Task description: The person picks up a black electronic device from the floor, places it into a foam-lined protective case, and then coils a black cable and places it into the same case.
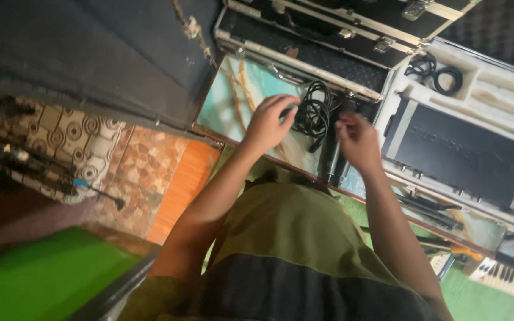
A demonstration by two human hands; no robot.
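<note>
Olive shirt (304,238) fills the near view, both arms reaching up over a marbled table (233,95).
Left hand (269,122), at eleven o'clock, curls its fingers onto a coiled black cable (315,110); right hand (357,139), at one o'clock, pinches the cable's end, black microphones (333,163) just beneath. Farther right at two o'clock, an open case (507,83) holds a black unit (462,154).
</note>
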